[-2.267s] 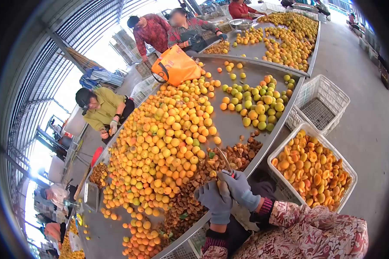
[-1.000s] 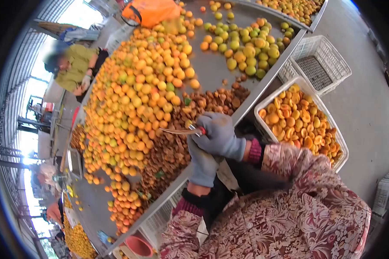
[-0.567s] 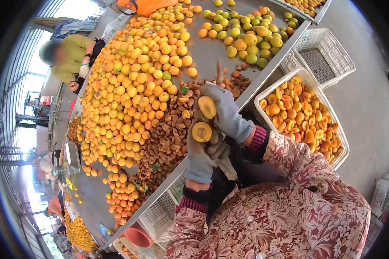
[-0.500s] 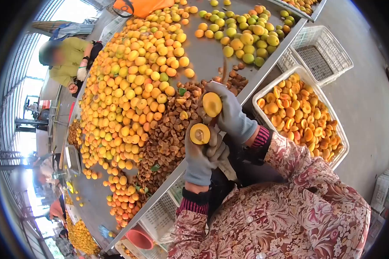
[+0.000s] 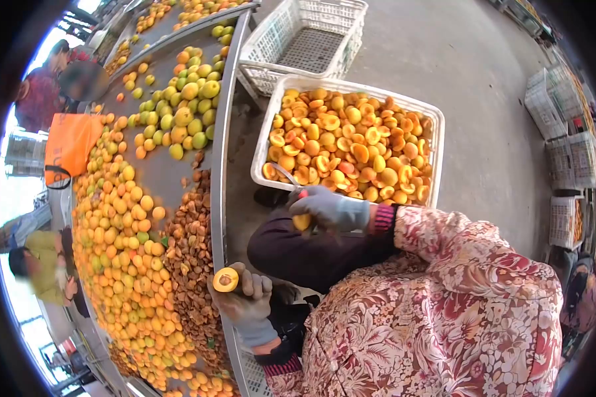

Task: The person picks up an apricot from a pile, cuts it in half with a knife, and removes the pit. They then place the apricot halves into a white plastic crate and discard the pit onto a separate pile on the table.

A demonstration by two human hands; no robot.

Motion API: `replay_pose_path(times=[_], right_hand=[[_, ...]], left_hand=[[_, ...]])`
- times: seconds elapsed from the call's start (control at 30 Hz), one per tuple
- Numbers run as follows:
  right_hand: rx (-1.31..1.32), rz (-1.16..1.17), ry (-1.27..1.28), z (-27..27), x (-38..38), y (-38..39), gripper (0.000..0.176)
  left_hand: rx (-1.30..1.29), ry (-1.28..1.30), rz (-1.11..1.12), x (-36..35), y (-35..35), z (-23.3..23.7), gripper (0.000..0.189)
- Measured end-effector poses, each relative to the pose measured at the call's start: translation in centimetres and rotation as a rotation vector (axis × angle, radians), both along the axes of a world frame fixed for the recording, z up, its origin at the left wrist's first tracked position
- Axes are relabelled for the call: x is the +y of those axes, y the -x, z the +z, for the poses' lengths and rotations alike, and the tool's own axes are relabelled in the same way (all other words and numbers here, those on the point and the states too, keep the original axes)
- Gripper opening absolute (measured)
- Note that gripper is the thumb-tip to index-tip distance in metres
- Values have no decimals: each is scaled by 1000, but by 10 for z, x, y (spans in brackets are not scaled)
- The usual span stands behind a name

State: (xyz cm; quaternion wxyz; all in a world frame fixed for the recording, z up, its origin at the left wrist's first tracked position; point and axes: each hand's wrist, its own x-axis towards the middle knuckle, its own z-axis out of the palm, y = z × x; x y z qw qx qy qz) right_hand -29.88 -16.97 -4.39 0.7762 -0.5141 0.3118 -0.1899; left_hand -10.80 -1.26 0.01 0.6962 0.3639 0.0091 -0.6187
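My left hand [image 5: 245, 301], in a grey glove, grips a halved yellow fruit [image 5: 226, 279] with its pit in the cut face, above the table's metal edge [image 5: 221, 172]. Gloved too, my right hand [image 5: 324, 208] is at the near rim of a white crate [image 5: 438, 142] full of halved fruit [image 5: 361, 153]. A fruit half [image 5: 302, 221] is held in its fingers, with a curved blade [image 5: 285, 175] sticking out over the crate. Brown pits [image 5: 191, 264] lie in a heap on the table, left of my left hand.
Whole orange fruit [image 5: 122, 264] covers much of the table; greenish fruit [image 5: 185, 99] lies farther up. An orange bag [image 5: 73, 147] rests at the table's far side. An empty white crate [image 5: 304, 40] stands beyond the full one. Other people are at the left.
The view has turned toward the full crate. My hands have moved apart: the right one with its fruit half to the crate, the left one to the table edge.
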Motion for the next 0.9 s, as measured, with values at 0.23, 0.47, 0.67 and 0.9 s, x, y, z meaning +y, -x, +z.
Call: replay_pose_path(times=[0.23,0.47,0.67,0.9], right_hand=[[543,-714,-74,-33,-47,126,24],[668,-878,-68,-56,-73,164,24],[655,-1033,-197,-97,-69,197,30],[442,-1227,-108,-56,-96,215,23]], left_hand=[[-47,67,-83,-9,16,-6,52],[-95,21,-101,-16,31,-7,55],[-120,46,-130,-15,34,-1,61],[-75,323,-174,-23,45,18,57]])
